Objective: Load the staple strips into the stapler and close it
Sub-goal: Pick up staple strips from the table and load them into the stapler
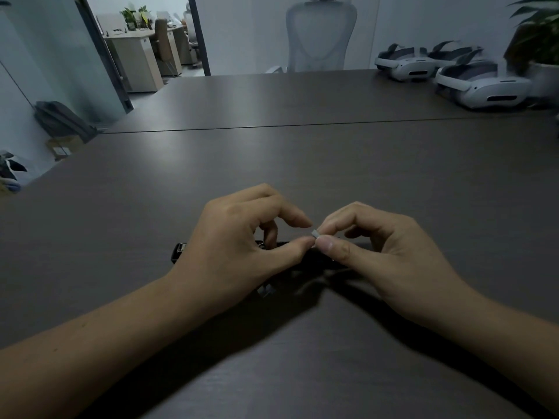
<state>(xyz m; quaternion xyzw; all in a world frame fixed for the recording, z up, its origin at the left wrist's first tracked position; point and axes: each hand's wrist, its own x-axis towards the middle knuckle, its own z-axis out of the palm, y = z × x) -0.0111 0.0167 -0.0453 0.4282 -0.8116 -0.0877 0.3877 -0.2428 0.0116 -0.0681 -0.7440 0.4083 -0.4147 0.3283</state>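
- Counter (302, 164): dark brown, fine wood grain.
- Stapler (179, 252): black, silver metal at its end.
- Staple strip (315, 234): pale grey.
- Headsets (484, 86): white, dark visors.
- Chair (320, 34): light grey.
- Plant (538, 28): green.

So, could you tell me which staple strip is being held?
The staple strip pinched by the right hand; the other strip lies on the table.

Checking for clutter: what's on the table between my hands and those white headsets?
Nothing: the head view shows bare table between the hands and the headsets.
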